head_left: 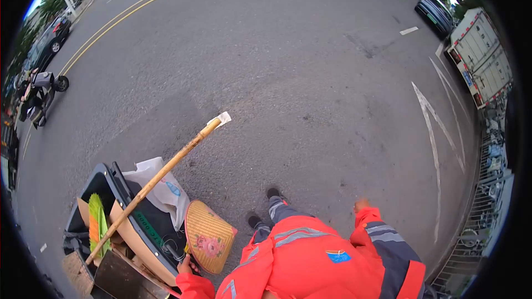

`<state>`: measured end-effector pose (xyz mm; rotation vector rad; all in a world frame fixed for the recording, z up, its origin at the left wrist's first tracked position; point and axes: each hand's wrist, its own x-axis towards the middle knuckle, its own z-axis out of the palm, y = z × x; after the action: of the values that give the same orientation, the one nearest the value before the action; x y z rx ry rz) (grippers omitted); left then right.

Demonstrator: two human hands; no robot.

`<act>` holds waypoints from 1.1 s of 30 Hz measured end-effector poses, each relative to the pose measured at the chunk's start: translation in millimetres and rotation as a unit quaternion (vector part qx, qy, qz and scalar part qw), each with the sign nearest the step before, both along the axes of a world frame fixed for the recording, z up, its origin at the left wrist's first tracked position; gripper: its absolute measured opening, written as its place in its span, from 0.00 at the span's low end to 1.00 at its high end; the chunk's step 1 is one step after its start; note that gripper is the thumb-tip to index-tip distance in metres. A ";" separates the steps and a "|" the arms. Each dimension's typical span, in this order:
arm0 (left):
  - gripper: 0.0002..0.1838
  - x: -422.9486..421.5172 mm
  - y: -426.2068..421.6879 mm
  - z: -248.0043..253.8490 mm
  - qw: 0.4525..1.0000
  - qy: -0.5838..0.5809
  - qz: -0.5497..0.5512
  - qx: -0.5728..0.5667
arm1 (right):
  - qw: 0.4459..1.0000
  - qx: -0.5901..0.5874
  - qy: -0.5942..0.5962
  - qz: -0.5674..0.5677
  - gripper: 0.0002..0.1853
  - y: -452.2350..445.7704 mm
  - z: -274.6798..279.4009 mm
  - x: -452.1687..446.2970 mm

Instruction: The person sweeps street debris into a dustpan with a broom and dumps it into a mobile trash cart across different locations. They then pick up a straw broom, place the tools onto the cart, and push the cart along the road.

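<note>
My left hand [187,266] is closed at the near right side of a dark wheeled bin [105,180], seemingly round its handle, which the fingers mostly hide. A woven conical hat [208,238] with a pink flower hangs beside this hand. A long bamboo pole [166,169] lies slanted across the bin, its upper end wrapped in white. Cardboard [138,238] and a green and orange leafy-looking object [97,224] stick out of the bin. A white plastic bag [158,182] hangs at its side. My right hand [361,205] hangs beside my body, its fingers mostly hidden.
Grey asphalt road [288,77] stretches ahead. A scooter [41,94] and a dark car [50,39] stand at left. A white box truck [481,58] and another car [435,15] are at right, near a metal fence [476,216]. White lines [429,116] mark the road.
</note>
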<state>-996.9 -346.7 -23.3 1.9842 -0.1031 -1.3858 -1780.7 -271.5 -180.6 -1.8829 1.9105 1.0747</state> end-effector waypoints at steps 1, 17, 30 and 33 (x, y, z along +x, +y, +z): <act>0.16 3.6 0.4 -6.8 1.000 -0.015 0.000 0.007 | 0.998 -0.024 0.002 -0.064 0.14 49.0 -41.7 -17.0; 0.18 -35.2 11.2 7.5 0.983 -0.137 0.013 0.123 | 0.553 -0.032 -0.411 -0.724 0.10 85.0 -1.2 23.2; 0.11 -155.2 6.9 84.8 0.981 -0.165 -0.009 0.105 | 0.464 -0.179 -0.539 -0.679 0.12 101.0 129.3 -65.9; 0.10 -151.4 23.2 100.5 0.984 -0.160 -0.001 0.077 | 0.495 -0.132 -0.548 -0.661 0.12 186.7 34.1 -81.2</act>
<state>-1148.3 -323.5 77.2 2.3257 -0.1477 -1.0929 -1861.9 -84.8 -146.5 -0.2450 1.7109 -0.7962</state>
